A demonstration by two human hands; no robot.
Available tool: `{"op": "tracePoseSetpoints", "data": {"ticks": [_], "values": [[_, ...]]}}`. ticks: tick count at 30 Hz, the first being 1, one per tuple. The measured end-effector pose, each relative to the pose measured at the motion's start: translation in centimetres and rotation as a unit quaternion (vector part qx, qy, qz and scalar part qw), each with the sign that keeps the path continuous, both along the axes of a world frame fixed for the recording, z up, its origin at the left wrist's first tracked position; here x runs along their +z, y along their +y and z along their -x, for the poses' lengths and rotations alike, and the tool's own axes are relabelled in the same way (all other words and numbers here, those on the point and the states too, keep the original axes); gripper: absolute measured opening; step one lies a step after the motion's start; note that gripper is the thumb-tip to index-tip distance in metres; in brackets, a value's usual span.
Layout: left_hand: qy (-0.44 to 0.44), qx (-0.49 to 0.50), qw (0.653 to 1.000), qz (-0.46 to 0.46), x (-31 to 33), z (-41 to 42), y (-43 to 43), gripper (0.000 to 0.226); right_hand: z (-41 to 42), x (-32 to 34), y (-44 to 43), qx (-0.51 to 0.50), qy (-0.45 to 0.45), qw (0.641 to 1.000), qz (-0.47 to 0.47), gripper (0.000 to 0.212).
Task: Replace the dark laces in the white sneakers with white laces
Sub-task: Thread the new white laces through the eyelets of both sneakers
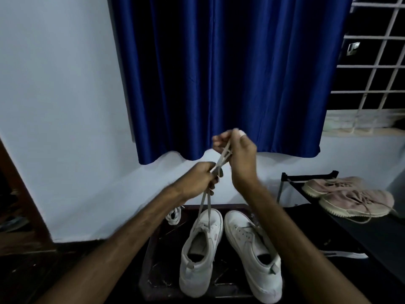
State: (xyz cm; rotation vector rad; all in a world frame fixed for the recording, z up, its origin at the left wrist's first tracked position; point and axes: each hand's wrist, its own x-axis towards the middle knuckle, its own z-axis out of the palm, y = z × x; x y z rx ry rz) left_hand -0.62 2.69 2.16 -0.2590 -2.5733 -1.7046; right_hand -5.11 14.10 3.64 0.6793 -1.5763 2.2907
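White laces (174,216) are coiled at the far left of a dark tray (153,270). Beside them, the left sneaker (200,249) and right sneaker (252,253) are set lengthwise, toes toward the wall. A grey lace (221,157) rising from the left sneaker is gripped by the left hand (197,178) and pinched higher up by the right hand (240,154). Pink sneakers (348,196) are seen on a black rack (372,238) at the right.

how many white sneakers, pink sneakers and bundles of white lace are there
white sneakers: 2
pink sneakers: 2
white lace bundle: 1
total: 5
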Motion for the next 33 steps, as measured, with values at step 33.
{"op": "tracePoseSetpoints", "data": {"ticks": [33], "values": [[0.116, 0.138, 0.917, 0.356, -11.5, -5.7, -3.0, 0.018, -0.6, -9.7, -3.7, -0.028, -0.205, 0.934, -0.292, 0.043]]}}
